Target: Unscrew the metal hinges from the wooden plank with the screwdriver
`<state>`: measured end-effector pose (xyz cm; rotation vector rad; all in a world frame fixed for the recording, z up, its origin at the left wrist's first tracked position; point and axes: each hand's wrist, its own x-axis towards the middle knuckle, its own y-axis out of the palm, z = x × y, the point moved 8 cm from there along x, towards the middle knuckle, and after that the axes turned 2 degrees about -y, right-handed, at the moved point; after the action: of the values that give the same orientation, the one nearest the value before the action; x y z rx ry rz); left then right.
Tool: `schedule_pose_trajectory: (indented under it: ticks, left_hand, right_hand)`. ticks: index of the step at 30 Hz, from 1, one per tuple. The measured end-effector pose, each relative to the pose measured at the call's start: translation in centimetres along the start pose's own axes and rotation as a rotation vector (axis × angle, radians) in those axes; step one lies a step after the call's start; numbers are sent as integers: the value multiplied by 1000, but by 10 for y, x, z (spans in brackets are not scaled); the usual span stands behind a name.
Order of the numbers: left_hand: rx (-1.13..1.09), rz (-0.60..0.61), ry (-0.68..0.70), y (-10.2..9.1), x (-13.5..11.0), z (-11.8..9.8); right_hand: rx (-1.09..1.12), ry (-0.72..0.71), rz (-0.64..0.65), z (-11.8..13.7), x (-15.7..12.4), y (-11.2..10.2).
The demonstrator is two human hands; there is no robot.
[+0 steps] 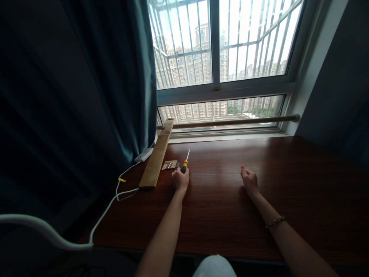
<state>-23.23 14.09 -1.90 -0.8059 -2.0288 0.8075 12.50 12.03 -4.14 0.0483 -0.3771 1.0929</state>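
My left hand (180,180) is closed around the black and yellow handle of a screwdriver (186,164). Its thin metal shaft points away from me, toward the window. Just left of that hand lie a few small dark screws (178,164), and beside them a small light-brown piece with metal parts (169,165) whose exact kind is too small to tell. Over to the right, my right hand (249,181) rests on the brown wooden table (219,200), fingers curled in and thumb on top. I see nothing in it, and it is apart from every other object.
A long wooden plank (155,163) lies at the left, its far end at the window rail (230,122). Beyond it sit a white power strip (144,154) and a white cable (105,215) running off left. A dark blue curtain (127,77) hangs along the left side.
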Motion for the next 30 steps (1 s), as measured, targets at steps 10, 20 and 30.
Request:
schedule_pose_trajectory:
  ticks: [10, 20, 30]
  left_hand:
    - [155, 17, -148, 6, 7, 25]
    - [169, 5, -134, 6, 6, 23]
    - [186, -67, -150, 3, 3, 23]
  right_hand:
    - [-116, -70, 67, 6, -4, 5]
    - [-179, -89, 62, 8, -4, 5]
    - [-170, -94, 81, 10, -5, 7]
